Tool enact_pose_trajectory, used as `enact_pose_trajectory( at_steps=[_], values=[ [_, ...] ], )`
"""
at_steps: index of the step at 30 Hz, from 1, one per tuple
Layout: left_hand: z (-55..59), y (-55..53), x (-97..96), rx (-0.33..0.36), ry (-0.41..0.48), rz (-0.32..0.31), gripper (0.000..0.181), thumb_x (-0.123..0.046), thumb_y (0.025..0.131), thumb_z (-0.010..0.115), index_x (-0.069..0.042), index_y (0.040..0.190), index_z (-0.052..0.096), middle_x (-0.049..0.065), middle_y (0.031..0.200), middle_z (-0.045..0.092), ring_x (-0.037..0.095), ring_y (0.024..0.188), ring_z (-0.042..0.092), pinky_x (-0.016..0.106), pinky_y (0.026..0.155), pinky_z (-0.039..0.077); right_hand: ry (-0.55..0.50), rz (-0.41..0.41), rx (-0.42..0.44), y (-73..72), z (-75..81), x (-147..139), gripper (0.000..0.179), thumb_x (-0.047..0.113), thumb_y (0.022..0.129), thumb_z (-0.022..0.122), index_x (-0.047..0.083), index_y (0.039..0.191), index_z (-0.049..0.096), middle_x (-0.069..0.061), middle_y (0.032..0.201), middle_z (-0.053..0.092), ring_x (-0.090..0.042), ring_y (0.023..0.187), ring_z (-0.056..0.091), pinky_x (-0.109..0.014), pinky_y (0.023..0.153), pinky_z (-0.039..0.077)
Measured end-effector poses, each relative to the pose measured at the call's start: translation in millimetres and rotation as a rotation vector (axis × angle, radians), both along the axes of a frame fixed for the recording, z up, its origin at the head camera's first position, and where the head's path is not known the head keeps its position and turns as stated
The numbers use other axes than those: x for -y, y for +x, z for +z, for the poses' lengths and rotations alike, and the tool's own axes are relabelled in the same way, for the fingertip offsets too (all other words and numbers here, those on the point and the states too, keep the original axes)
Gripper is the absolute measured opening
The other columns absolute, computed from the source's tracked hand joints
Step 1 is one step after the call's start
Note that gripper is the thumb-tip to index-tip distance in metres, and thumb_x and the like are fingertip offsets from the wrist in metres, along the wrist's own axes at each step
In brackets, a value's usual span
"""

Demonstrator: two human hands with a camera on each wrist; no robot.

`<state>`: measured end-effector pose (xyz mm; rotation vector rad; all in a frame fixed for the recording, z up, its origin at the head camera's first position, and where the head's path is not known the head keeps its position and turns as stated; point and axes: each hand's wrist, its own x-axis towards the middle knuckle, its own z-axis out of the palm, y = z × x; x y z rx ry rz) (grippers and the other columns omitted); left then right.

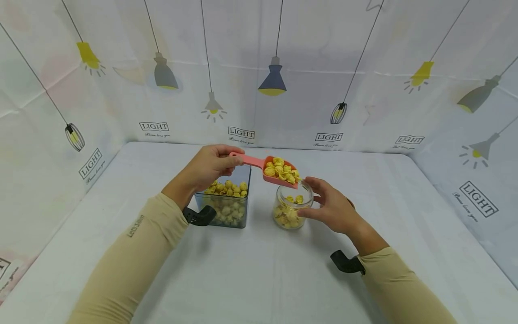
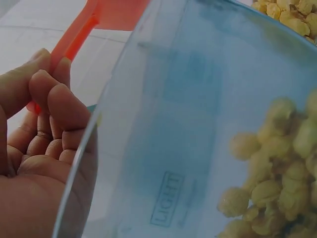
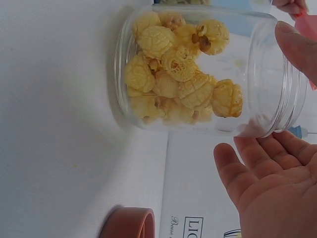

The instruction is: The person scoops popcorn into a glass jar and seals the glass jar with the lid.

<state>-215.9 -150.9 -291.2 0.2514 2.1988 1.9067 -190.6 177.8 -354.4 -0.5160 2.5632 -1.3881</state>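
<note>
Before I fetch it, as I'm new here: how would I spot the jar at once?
On the white-covered table, look for the pink scoop of popcorn in the left hand. By the scoop's tip stands the clear glass jar, held near its rim by the right hand. Its round, colourless wall sets it apart from the boxy, bluish tub.

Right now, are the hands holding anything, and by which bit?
The left hand pinches the pink scoop by its handle, near the end; the right hand holds the glass jar near its rim.
</note>
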Motion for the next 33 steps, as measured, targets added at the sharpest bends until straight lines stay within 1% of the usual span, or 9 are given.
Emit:
enact_pose_trajectory(
  at_steps=[4,8,15,24,27,30,33],
  values=[
    [-0.9,-1.8,-4.2,0.001,-0.013,0.003,0.030,-0.013,0.101,0.063,0.001,0.127,0.063,0.010,0.094,0.056,0.020,0.077,0.050,0.026,0.072,0.049,0.001,-0.002,0.000,-0.1,0.1,0,0.093,0.029,0.082,0.085,0.001,0.153,0.031,-0.018,0.153,0.038,-0.043,0.135,0.043,-0.053,0.106,0.039],
    [-1.6,-3.1,-7.0,-0.011,-0.038,-0.004,0.030,-0.014,0.100,0.064,0.001,0.126,0.064,0.010,0.092,0.059,0.021,0.076,0.051,0.027,0.071,0.049,-0.001,-0.001,-0.002,-0.2,-0.2,0,0.093,0.028,0.083,0.085,0.001,0.153,0.031,-0.018,0.153,0.038,-0.043,0.135,0.043,-0.053,0.106,0.039],
    [-1.1,-4.4,-11.7,-0.046,-0.140,-0.016,0.030,-0.018,0.099,0.066,-0.004,0.125,0.066,0.010,0.092,0.062,0.022,0.078,0.053,0.031,0.076,0.051,-0.001,0.000,-0.004,-0.7,-1.0,0,0.092,0.028,0.083,0.085,0.001,0.153,0.031,-0.018,0.153,0.038,-0.043,0.135,0.043,-0.053,0.107,0.038],
    [1.8,-3.6,-16.2,-0.069,-0.231,-0.036,0.032,-0.021,0.099,0.067,-0.006,0.126,0.066,0.010,0.097,0.065,0.024,0.081,0.056,0.034,0.081,0.052,-0.014,0.008,0.000,-1.0,-0.1,-1,0.092,0.026,0.083,0.085,0.000,0.153,0.031,-0.018,0.154,0.037,-0.042,0.137,0.041,-0.053,0.108,0.037],
    [3.3,-4.4,-18.1,-0.082,-0.271,-0.043,0.032,-0.024,0.099,0.067,-0.008,0.126,0.066,0.009,0.099,0.066,0.025,0.083,0.057,0.035,0.081,0.052,-0.014,0.010,0.000,-0.7,0.1,-1,0.092,0.025,0.083,0.085,-0.001,0.153,0.031,-0.019,0.154,0.037,-0.041,0.137,0.041,-0.053,0.108,0.036],
    [5.8,-4.2,-20.6,-0.089,-0.292,-0.050,0.032,-0.026,0.098,0.068,-0.010,0.126,0.067,0.012,0.101,0.067,0.030,0.087,0.058,0.035,0.081,0.052,-0.011,0.009,-0.001,-0.6,0.3,-1,0.092,0.026,0.083,0.085,0.000,0.153,0.031,-0.018,0.153,0.038,-0.041,0.137,0.042,-0.053,0.108,0.037],
    [8.0,-4.1,-22.7,-0.093,-0.301,-0.060,0.033,-0.027,0.097,0.070,-0.010,0.125,0.067,0.014,0.102,0.067,0.034,0.090,0.058,0.034,0.076,0.050,-0.012,0.009,-0.002,-0.6,0.3,-1,0.092,0.026,0.083,0.085,0.000,0.153,0.031,-0.018,0.153,0.038,-0.040,0.136,0.043,-0.053,0.108,0.037]
  ],
)
